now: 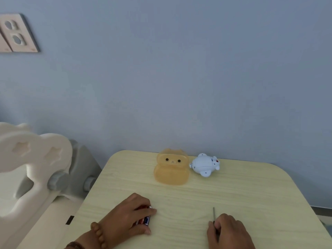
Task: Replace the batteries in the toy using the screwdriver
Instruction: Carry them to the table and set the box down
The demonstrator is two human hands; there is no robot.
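White toy [204,164] lies far off: left hand [128,213] covering batteries [144,220], right hand [228,230] gripping screwdriver [214,213], should fetch it close first.

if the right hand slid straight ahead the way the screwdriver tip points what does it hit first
Probably nothing: the right hand and screwdriver point over bare table. The white toy looks just left of that line, though depth is unclear.

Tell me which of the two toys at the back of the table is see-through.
The orange bear, on the left. The white toy beside it is opaque.
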